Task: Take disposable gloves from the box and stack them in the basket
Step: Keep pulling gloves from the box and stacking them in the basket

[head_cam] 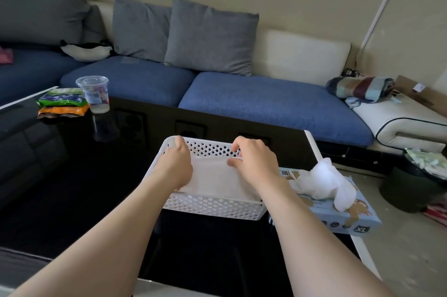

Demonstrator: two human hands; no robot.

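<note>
Left hand point(177, 166): inside the basket's far left corner, fingers bent down. The tips are hidden, so I cannot tell if they pinch.
Right hand point(257, 163): fingers curled over the far edge of the flat gloves point(215, 180), thumb lying on top. A closed hold, not spread.
Gloves: a flat layer in the white perforated basket point(212, 207).
Basket: on the black table point(72, 187).
Glove box point(350, 216): just right of the basket, with a bunched glove point(324, 183) sticking out.

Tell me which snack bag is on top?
The green snack bag is on top; the orange snack bag lies under it, left of the clear cup.
</note>
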